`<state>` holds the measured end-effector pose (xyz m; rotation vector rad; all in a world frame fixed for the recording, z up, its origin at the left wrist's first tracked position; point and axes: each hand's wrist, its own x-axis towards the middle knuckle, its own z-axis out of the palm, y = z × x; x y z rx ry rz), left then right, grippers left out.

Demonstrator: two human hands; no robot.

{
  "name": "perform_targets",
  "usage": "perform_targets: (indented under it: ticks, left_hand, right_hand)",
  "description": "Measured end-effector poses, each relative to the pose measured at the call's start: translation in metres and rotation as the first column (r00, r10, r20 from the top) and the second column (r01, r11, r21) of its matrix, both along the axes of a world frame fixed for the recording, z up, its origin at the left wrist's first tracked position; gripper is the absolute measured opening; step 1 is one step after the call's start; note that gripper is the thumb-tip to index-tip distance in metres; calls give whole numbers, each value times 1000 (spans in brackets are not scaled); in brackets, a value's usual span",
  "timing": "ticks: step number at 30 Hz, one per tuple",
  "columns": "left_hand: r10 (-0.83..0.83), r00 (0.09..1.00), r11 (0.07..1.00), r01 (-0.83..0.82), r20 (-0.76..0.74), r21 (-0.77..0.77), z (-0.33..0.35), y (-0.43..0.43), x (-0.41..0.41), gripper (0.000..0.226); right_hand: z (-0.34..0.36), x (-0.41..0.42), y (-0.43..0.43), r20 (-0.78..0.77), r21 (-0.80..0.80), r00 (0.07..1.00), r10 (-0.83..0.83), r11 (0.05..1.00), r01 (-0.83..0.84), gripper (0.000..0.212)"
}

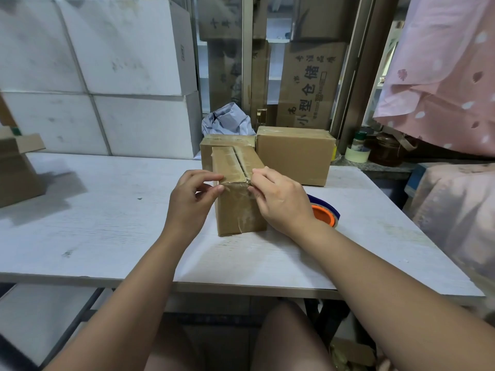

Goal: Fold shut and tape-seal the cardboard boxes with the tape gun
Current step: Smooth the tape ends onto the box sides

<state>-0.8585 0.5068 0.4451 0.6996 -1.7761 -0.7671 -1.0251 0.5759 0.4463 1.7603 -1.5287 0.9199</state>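
A small brown cardboard box (238, 207) stands on the white table (107, 223) in front of me, its top flaps folded down with a seam running away from me and clear tape over it. My left hand (192, 199) pinches the near top edge at the left. My right hand (278, 199) pinches the same edge at the right, pressing tape onto the front face. The tape gun (325, 214), blue with an orange core, lies on the table just right of the box, partly hidden by my right wrist.
Two more closed cardboard boxes (294, 153) stand behind the near box. White foam boxes (107, 76) are stacked at the back left. An open carton (16, 170) sits at the left edge. Pink cloth (442, 76) hangs at the right, with jars and a tape roll (357, 155) below.
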Motion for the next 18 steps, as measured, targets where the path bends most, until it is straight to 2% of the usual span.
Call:
perform_targets:
  ticks: [5,9,16,18]
  left_hand:
    - [15,999,997,-13,33,-71,1,-1,-2,16]
    - [33,996,991,-21,87,-132,2,0,-4,21]
    - [-79,991,997,77,110,28,2,-5,-5,20]
    - [-92,987,996,92,133,6,0,-7,-4,30]
  right_hand:
    - [-1,-1,0,70,22,997,25,999,-27,23]
    - [0,3,1,96,21,995,-1,1000,-1,21]
    - [0,6,1,142,47,989,-45,998,39,24]
    - [1,4,4,119,76,992,-43,996,34,25]
